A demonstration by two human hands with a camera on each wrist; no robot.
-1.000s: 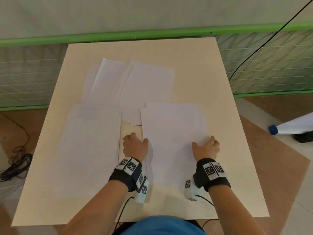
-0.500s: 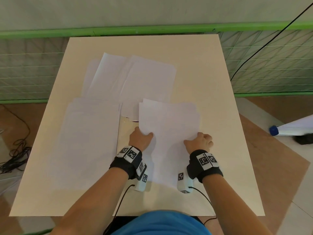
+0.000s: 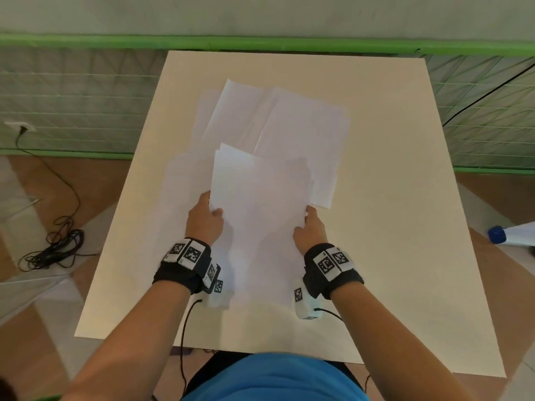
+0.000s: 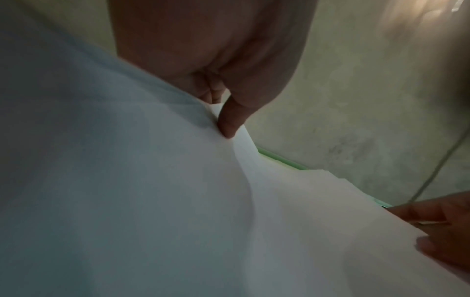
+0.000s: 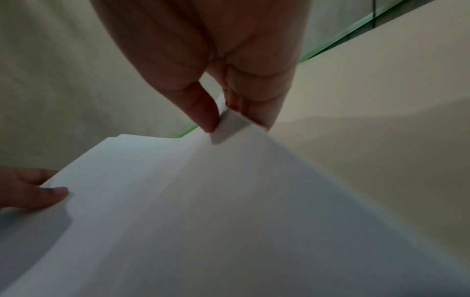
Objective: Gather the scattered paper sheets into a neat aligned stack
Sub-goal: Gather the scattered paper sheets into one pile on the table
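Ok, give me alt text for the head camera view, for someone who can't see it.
Two bare hands, left hand and right hand, pinch opposite side edges of a small bundle of white paper sheets, above more white sheets scattered on a beige square table.

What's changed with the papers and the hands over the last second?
The left hand and right hand, which lay flat on the near-right sheets, now pinch the side edges of those held sheets and have lifted them off the table, carrying them away from the person and toward their left. The far sheets and the left sheets stayed where they were.
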